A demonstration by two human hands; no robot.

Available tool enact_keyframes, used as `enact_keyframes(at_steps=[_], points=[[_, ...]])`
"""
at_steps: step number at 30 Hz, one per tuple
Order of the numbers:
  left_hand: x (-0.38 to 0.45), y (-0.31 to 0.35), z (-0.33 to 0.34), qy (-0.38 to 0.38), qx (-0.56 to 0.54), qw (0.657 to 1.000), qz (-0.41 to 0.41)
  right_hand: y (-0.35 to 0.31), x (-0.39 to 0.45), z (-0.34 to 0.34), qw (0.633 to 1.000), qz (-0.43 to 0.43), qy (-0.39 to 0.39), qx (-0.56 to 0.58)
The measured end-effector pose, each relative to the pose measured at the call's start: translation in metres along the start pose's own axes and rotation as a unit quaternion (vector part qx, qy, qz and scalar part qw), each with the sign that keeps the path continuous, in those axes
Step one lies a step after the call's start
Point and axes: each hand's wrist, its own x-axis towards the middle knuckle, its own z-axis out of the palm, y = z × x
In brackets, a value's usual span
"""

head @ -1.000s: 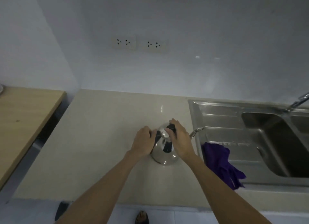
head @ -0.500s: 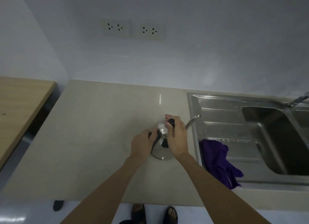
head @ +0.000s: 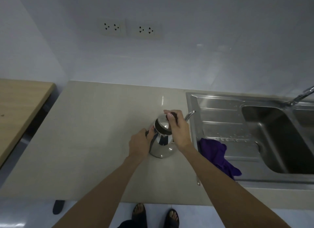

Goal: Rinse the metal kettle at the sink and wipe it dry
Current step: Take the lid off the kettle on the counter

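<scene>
Head view is the only one we have, looking down at our two hands on the metal kettle [head: 161,142], which stands upright on the beige counter [head: 95,134], just left of the sink [head: 254,125]. Our left hand [head: 140,145] is curled round the dark handle on the kettle's left side. Our right hand [head: 178,127] pinches the dark knob of the lid [head: 162,125], and the lid looks tilted, its near edge raised off the opening. The spout [head: 189,114] points right, over the sink's rim.

We judge the step in hand to be taking the lid off before the rinse. To do it well, we should keep the left hand firm on the handle so the body does not slide or tip, and draw the lid straight up, not sideways, as the polished metal may slip.

For room, the counter to the left and behind the kettle is bare, so the lid could be set down there. To the right the sink's raised edge lies close, and the purple cloth [head: 219,156] lies draped on the drainboard just beside our right wrist, handy for drying. The basin and the tap [head: 304,94] stand farther right, so the kettle should be lifted over the rim and the cloth. The wooden table [head: 22,100] sits well apart on the left.
</scene>
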Motion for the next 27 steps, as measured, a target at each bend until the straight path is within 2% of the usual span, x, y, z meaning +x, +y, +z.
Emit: enact_keyframes(at_steps=[3, 7, 12, 14, 16, 20, 27], points=[[0.002, 0.003, -0.003, 0.008, 0.004, 1.0, 0.003, -0.001, -0.006, -0.009, 0.997, -0.009, 0.027, 0.078], [0.005, 0.004, -0.006, 0.006, -0.016, 1.0, -0.023, 0.005, -0.023, -0.031, 0.994, -0.065, 0.082, 0.037], [0.0, 0.004, 0.0, -0.019, -0.118, 0.988, -0.094, 0.054, -0.057, -0.069, 0.991, 0.022, 0.125, -0.041], [-0.001, 0.004, 0.004, -0.027, -0.152, 0.983, -0.103, 0.075, -0.068, -0.076, 0.989, 0.064, 0.103, -0.087], [-0.004, 0.004, 0.008, -0.031, -0.189, 0.976, -0.106, 0.091, -0.078, -0.079, 0.984, 0.097, 0.049, -0.143], [-0.007, 0.006, 0.015, -0.026, -0.224, 0.968, -0.108, 0.114, -0.087, -0.076, 0.971, 0.126, -0.023, -0.2], [-0.009, -0.002, 0.016, -0.038, -0.236, 0.965, -0.112, 0.133, -0.102, -0.068, 0.966, 0.164, -0.054, -0.191]])
